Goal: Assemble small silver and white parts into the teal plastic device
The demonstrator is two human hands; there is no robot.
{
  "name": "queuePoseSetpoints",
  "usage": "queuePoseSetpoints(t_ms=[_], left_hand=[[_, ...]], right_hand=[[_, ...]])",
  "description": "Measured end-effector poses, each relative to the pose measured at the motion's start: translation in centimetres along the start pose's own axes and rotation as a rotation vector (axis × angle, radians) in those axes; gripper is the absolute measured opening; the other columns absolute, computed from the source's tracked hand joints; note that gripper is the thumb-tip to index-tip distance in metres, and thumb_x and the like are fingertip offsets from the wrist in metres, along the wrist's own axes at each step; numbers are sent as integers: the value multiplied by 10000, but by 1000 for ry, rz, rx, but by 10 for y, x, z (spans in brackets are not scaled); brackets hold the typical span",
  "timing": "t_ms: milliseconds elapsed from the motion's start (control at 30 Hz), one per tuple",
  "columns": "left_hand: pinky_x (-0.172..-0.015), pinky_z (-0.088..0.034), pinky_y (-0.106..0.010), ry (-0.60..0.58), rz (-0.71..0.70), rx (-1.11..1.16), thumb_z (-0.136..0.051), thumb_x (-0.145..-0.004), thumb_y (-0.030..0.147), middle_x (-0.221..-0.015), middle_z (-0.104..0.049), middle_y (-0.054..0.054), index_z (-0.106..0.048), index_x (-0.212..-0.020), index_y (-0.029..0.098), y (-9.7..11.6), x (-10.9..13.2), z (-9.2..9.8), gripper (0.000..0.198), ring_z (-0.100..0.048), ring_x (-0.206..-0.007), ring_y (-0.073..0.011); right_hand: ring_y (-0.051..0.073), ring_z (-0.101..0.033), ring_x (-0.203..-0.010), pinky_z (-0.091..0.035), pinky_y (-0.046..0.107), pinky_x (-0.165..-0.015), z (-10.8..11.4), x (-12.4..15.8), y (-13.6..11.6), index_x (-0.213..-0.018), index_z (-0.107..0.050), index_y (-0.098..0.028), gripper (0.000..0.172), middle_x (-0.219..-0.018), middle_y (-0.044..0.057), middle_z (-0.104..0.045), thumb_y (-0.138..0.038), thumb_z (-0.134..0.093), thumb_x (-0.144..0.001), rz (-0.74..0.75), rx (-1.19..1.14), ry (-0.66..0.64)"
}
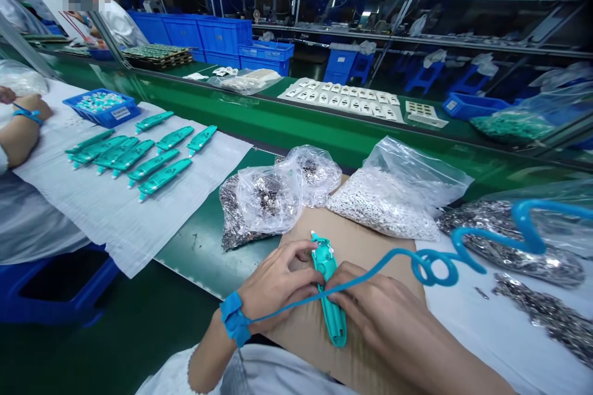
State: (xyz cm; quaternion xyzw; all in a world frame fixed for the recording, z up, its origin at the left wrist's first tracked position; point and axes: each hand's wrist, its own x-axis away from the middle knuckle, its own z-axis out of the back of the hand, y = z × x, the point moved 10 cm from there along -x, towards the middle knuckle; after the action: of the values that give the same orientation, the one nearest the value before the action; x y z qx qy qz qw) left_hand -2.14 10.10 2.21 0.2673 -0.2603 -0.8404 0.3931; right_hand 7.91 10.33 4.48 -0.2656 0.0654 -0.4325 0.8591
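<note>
A teal plastic casing (334, 318), long and narrow, lies lengthwise before me on a sheet of brown cardboard (296, 339). Its upper end is open, with small white pieces inside. My left hand (280, 274) grips the casing from the left, thumb and fingers at its upper half. From the other side, my right hand (382, 299) has its bent fingers against the casing's middle; whether they pinch a small part is hidden. A blue wrist strap (235, 319) circles my left wrist, and its coiled blue cord (438, 271) crosses above the casing and my right hand.
Bags of small metal parts (259, 203) and a bag of white pieces (384, 203) stand behind the cardboard. Loose metal parts (546, 315) lie at right. Several teal casings (164, 176) and a blue bin (102, 108) are at left, near a co-worker's arm (28, 129).
</note>
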Motion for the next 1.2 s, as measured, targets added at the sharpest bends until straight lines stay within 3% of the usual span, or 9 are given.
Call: queuePoseSetpoints(t_ms=[433,667,933,1067,1200], left_hand=[[-987,-487,-363,5,-61,-68,-510,-1012,347,-1446,-502,-66,-679,-1125,278,-4,3,-7,215,-553,-1248,-249],[-1083,-439,-392,7,-57,-119,-528,-1003,349,-1461,-491,-56,-690,-1134,280,2,3,-4,219,-514,-1302,-247],[-1081,-437,-400,16,-51,-106,-513,-1009,358,-1450,-499,-69,-682,-1158,283,1,4,-2,238,-560,-1238,-231],[-1034,-462,-378,41,-59,-107,-533,-1001,363,-1445,-506,-73,-678,-1162,281,3,4,0,232,-529,-1287,-249],[-984,-483,-371,19,-25,-70,-574,-984,356,-1416,-527,-61,-690,-1136,287,2,2,0,203,-589,-1200,-244]], right_hand=[[190,-688,-846,-503,275,-750,-1,-3,2,-903,-654,-229,227,-986,40,-710,-141,-450,-949,-39,-57,-73],[203,-677,-896,-478,296,-754,-6,-5,8,-914,-646,-242,188,-998,22,-708,-175,-474,-947,-122,-96,-100],[216,-678,-891,-480,309,-721,-5,-2,20,-932,-693,-267,86,-990,6,-716,-259,-616,-894,-210,-132,-106],[213,-680,-952,-509,325,-796,17,-2,23,-1012,-707,-276,196,-1051,27,-720,-326,-525,-958,-134,-110,-5],[225,-685,-968,-525,334,-785,70,-35,25,-1076,-709,-253,292,-1118,56,-724,-376,-456,-996,-105,77,200]])
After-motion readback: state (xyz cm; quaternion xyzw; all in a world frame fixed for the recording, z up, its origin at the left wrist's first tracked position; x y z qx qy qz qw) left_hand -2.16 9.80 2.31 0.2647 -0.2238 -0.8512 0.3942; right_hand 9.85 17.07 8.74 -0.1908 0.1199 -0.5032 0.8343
